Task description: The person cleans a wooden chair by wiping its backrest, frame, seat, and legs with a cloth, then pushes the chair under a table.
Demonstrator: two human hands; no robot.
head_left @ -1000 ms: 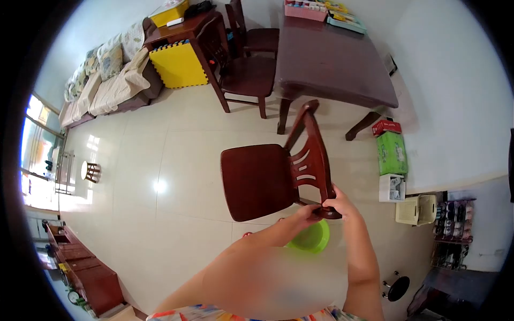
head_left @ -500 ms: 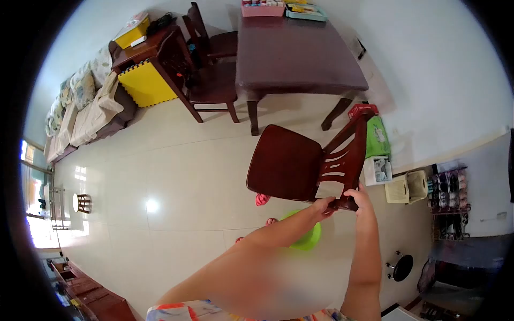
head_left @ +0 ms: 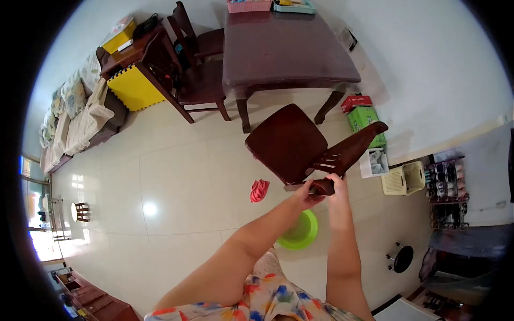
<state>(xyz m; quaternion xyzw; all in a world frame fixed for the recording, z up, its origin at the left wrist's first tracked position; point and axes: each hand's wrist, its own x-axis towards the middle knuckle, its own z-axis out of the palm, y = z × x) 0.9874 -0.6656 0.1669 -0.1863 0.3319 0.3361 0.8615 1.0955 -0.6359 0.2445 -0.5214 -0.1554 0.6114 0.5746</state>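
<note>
A dark red wooden chair (head_left: pixel 289 142) stands in front of me, its seat toward the table and its slatted backrest to the right. My left hand (head_left: pixel 309 195) is closed on the near end of the backrest. Right beside it, my right hand (head_left: pixel 337 184) grips the same end of the chair. Below my hands a green basin (head_left: pixel 300 231) rests on the floor. A crumpled red cloth (head_left: pixel 259 190) lies on the tiles left of my hands.
Beyond the chair is a brown table (head_left: pixel 289 51) with trays on top. Two more chairs (head_left: pixel 201 85) stand at its left. Along the right wall are a green package (head_left: pixel 365 122), a white box (head_left: pixel 374 163) and a cream basket (head_left: pixel 404 179). A black stool (head_left: pixel 402 259) is lower right.
The chair has turned, its seat swinging toward the table, and has come nearer to it. Both hands have kept their grip. The red cloth has come into full view.
</note>
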